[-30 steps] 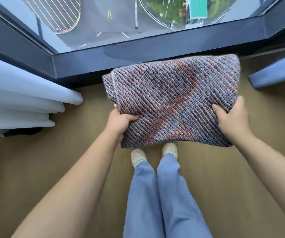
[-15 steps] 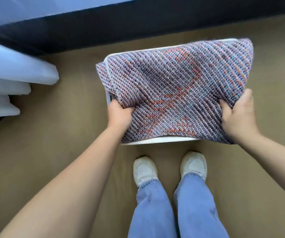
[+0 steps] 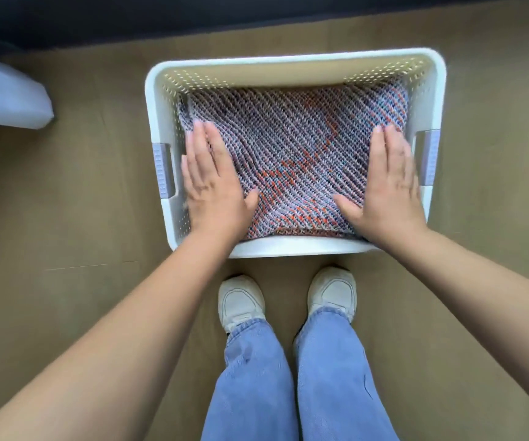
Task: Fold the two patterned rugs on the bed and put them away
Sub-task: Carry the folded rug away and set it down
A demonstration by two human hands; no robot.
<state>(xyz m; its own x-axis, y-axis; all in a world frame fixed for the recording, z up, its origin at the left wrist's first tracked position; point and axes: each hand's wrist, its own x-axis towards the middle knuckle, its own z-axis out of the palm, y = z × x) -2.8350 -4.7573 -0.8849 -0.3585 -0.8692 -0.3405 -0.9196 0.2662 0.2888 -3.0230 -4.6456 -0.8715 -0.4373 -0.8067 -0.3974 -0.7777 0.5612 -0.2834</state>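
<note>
— Tan floor (image 3: 65, 202) under your shoes (image 3: 240, 300), and a white basket (image 3: 288, 63) stands on it right ahead of you. One folded rug (image 3: 295, 144) lies inside, filling the bottom almost from wall to wall.

— What are my hands doing?

— Your left hand (image 3: 212, 183) and right hand (image 3: 387, 186) lie flat on top of the rug, one toward each side. Your fingers (image 3: 207, 141) are straight and close together, gripping nothing.

— How do I finish this well?

— Press evenly with both palms so the fold settles level. Watch the far left corner, where the cloth seems to ride up against the wall. Then lift straight up, so you don't drag the top layer open.

— And the other rug?

— Only one shows here. Whether another lies beneath it, I cannot tell.
</note>
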